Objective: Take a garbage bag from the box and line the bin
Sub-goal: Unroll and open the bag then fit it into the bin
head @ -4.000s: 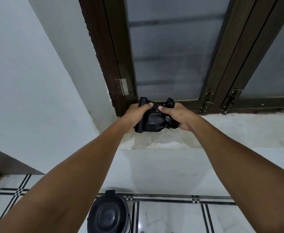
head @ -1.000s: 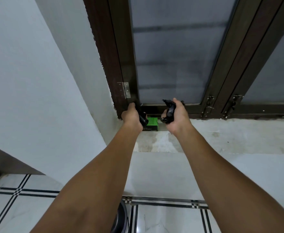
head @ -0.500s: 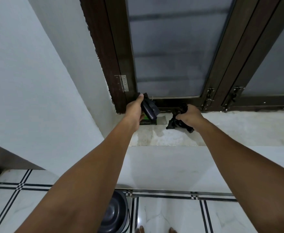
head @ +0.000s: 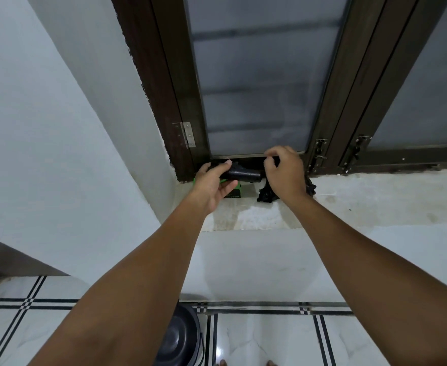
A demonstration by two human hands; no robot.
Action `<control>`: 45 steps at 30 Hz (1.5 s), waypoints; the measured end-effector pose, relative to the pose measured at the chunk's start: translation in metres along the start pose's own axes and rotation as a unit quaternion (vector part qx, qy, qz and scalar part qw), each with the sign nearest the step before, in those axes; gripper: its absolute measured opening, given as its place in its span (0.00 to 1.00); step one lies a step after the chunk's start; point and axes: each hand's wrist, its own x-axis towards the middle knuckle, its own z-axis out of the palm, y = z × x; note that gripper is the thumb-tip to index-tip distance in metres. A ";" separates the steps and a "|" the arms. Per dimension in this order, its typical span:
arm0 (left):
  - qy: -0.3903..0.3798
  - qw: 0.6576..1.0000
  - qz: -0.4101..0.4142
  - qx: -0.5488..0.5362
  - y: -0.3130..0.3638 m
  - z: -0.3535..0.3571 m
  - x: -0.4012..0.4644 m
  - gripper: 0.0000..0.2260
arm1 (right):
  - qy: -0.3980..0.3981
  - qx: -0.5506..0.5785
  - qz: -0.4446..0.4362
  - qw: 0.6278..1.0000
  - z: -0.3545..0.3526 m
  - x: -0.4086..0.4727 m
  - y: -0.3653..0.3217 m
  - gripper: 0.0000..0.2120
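Left hand (head: 215, 182) is curled round bag roll (head: 243, 175) over green box (head: 232, 192) at sill's (head: 375, 199) left end; right hand (head: 284, 171) pinches roll's end. Loose bag (head: 266, 194) lies beside box; bin (head: 180, 339) on floor.

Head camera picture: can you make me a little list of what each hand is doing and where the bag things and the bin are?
left hand: holds the black bag roll
right hand: above the loose bag, fingers curled
green box: on the sill, under the left hand
bin: on the floor, lid on
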 end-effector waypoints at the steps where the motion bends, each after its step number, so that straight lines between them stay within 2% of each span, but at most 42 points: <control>1: -0.006 1.000 0.006 0.004 0.000 0.000 0.000 0.18 | -0.022 0.062 0.040 0.997 0.001 -0.001 -0.006 0.08; 3: -0.021 0.999 0.017 0.029 0.000 -0.002 0.000 0.13 | -0.107 0.171 0.157 0.967 0.003 -0.003 -0.017 0.17; 5: -0.034 0.998 0.026 0.044 -0.001 -0.004 0.000 0.10 | -0.227 0.275 0.275 0.893 0.000 -0.005 -0.025 0.25; 7: -0.047 0.997 0.034 0.052 -0.001 -0.008 -0.001 0.09 | -0.296 0.323 0.311 0.843 -0.001 -0.008 -0.025 0.28; 9: -0.057 0.995 0.040 0.066 -0.001 -0.012 -0.001 0.09 | -0.298 0.358 0.307 0.830 0.000 -0.010 -0.023 0.21; 11: -0.055 0.992 0.048 0.099 -0.001 -0.015 0.000 0.08 | -0.263 0.377 0.310 0.832 0.001 -0.010 -0.022 0.09; 13: -0.051 0.989 0.056 0.127 -0.001 -0.018 0.001 0.07 | -0.231 0.390 0.319 0.832 0.002 -0.009 -0.019 0.03; 16: -0.059 0.981 0.068 0.173 0.001 -0.020 0.002 0.06 | -0.209 0.397 0.329 0.831 0.002 -0.008 -0.015 0.02; 18: -0.035 0.958 0.115 0.258 0.000 -0.021 0.004 0.08 | -0.187 0.385 0.341 0.837 0.003 -0.005 -0.011 0.03; 19: -0.009 0.935 0.152 0.319 -0.001 -0.023 0.008 0.10 | -0.170 0.373 0.345 0.845 0.004 -0.004 -0.009 0.04; 21: 0.030 0.863 0.217 0.454 -0.003 -0.030 0.015 0.13 | -0.128 0.340 0.347 0.865 0.005 -0.001 -0.002 0.04; 22: 0.031 0.813 0.238 0.530 -0.003 -0.034 0.021 0.14 | -0.108 0.321 0.344 0.876 0.005 0.001 0.002 0.04; 25: 0.022 0.628 0.274 0.728 -0.003 -0.042 0.030 0.22 | -0.069 0.268 0.324 0.905 0.007 0.003 0.010 0.03; 26: 0.020 0.587 0.275 0.762 -0.002 -0.043 0.032 0.25 | -0.058 0.253 0.317 0.912 0.008 0.004 0.012 0.04; 29: 0.008 0.519 0.249 0.818 -0.006 -0.046 0.037 0.32 | -0.034 0.212 0.300 0.930 0.011 0.005 0.017 0.06; 33: 0.020 0.456 0.234 0.858 -0.014 -0.053 0.041 0.32 | -0.036 0.180 0.268 0.946 0.015 0.004 0.020 0.05; 34: 0.025 0.453 0.238 0.859 -0.015 -0.053 0.041 0.31 | -0.045 0.173 0.262 0.948 0.016 0.004 0.020 0.05; 36: 0.021 0.474 0.252 0.844 -0.015 -0.055 0.043 0.27 | -0.065 0.163 0.259 0.950 0.019 0.002 0.021 0.05; 37: 0.013 0.499 0.256 0.828 -0.014 -0.057 0.043 0.26 | -0.074 0.164 0.262 0.948 0.021 0.001 0.020 0.06; 40: -0.006 0.614 0.274 0.741 -0.014 -0.065 0.044 0.25 | -0.103 0.206 0.291 0.929 0.026 -0.002 0.017 0.06; 41: -0.013 0.640 0.282 0.714 -0.014 -0.067 0.044 0.24 | -0.118 0.226 0.300 0.919 0.027 -0.004 0.015 0.05; 45: -0.046 0.691 0.299 0.656 -0.015 -0.063 0.038 0.26 | -0.188 0.262 0.288 0.902 0.034 -0.010 0.003 0.04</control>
